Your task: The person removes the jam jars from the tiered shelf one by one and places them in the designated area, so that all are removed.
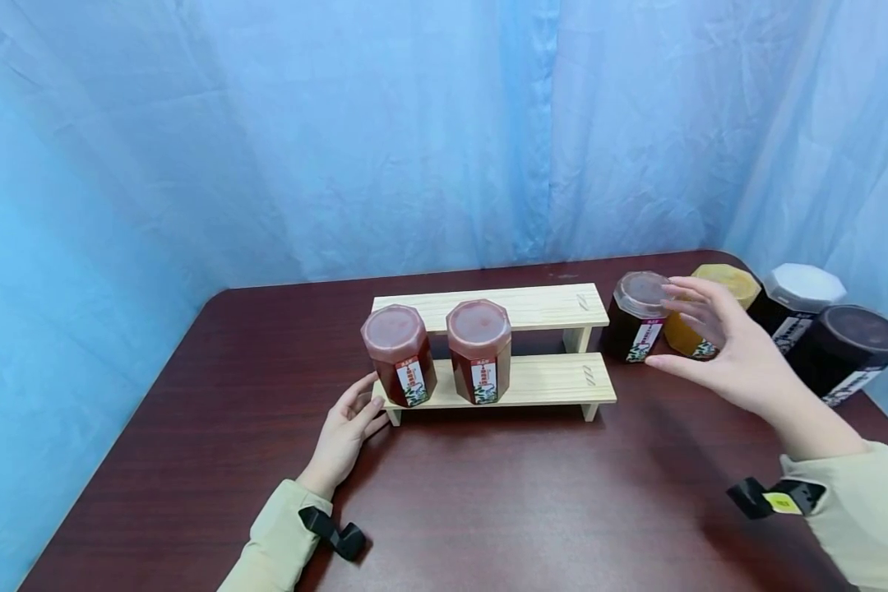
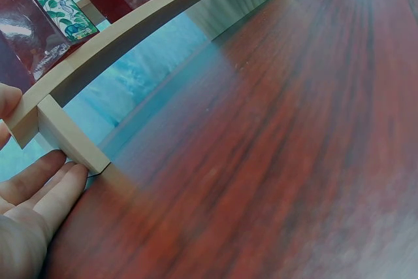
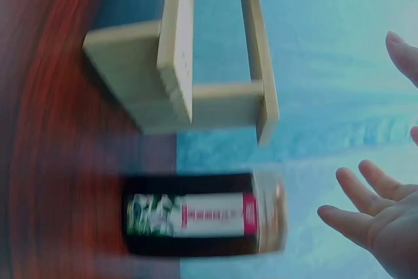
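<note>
My left hand [image 1: 340, 436] is at the left end of a two-tier wooden rack [image 1: 555, 382]. In the left wrist view, its fingers [image 2: 62, 191] touch the rack's front leg [image 2: 75, 136] and the end of the lower board. Two red jars with pinkish lids, a left jar [image 1: 400, 362] and a right jar [image 1: 479, 353], stand upright on the lower tier. My right hand [image 1: 733, 353], fingers spread and holding nothing, hovers beside a dark jar [image 1: 629, 329] right of the rack. The right wrist view shows that hand above the dark jar's lid [image 3: 271, 212], apart from it.
Behind the right hand stands a yellow jar [image 1: 736, 284], partly hidden. Farther right are a white-lidded dark jar [image 1: 802, 288] and another dark jar [image 1: 858, 337] near the table edge. Blue curtains [image 1: 414, 148] hang around the reddish-brown table [image 1: 525, 493].
</note>
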A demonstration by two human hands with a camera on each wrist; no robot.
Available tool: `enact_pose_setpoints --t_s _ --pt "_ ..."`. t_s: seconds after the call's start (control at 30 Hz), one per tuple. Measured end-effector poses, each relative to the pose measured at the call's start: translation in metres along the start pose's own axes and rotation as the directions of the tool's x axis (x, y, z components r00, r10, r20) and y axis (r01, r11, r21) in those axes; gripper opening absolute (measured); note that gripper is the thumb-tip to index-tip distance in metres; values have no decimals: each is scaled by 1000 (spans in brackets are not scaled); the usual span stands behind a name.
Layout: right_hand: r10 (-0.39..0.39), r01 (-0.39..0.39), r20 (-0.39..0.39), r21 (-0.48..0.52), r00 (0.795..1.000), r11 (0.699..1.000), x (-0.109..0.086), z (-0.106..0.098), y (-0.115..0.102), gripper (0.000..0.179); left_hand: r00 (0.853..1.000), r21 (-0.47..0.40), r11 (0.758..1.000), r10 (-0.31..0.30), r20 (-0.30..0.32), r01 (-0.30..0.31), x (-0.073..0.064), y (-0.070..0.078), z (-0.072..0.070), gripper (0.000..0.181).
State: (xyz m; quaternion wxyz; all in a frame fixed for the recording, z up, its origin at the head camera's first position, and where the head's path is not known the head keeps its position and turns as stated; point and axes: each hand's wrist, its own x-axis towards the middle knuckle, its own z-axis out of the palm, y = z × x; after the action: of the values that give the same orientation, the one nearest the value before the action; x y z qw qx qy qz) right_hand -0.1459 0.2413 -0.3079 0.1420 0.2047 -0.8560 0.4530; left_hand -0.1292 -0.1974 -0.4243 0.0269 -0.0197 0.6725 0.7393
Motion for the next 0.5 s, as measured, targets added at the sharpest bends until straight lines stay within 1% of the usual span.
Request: enact_pose_setpoints --t_s 0.17,0.27,0.37,0.5 --pt "-79 74 56 79 995 994 12 18 -11 89 1000 -5 1000 -5 0 5 0 0 0 48" --pt "-119 112 81 84 990 990 19 29 -17 88 1000 -13 1000 -10 -4 10 1 -1 0 47" --pt "-121 116 104 57 987 992 24 39 -22 87 1000 -14 1000 -10 -4 10 1 -1 0 48" --pt "-93 85 152 54 984 995 30 51 -26 88 1000 -9 1000 -8 2 8 0 0 0 48"
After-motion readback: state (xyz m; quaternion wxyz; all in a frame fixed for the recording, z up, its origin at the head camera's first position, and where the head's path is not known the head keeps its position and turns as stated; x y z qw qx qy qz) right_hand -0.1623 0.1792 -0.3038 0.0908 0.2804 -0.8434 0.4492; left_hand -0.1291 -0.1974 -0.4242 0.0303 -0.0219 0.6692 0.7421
